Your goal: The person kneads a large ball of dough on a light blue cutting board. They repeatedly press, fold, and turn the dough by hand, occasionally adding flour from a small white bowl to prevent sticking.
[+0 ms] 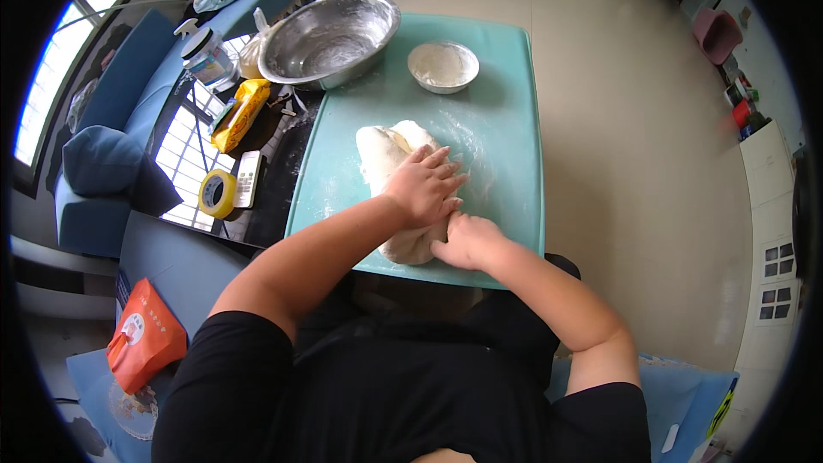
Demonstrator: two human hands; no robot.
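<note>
A long, thick piece of pale dough [379,154] lies on a floured teal board, folded along its length. My left hand [424,186] rests on top of it with the fingers spread and stretched to the right. Just below, at the dough's near right edge, my right hand [469,241] is closed with its fingers curled against the dough. Part of the dough's middle is hidden under my left hand. Loose flour dusts the teal board [501,154] around it.
A floury steel basin [377,21] and a small metal bowl of flour [443,67] stand at the board's far end. To the left, a dark glossy table holds yellow tape [218,194], a white remote [248,178], a yellow packet [241,115] and a spray bottle [186,28].
</note>
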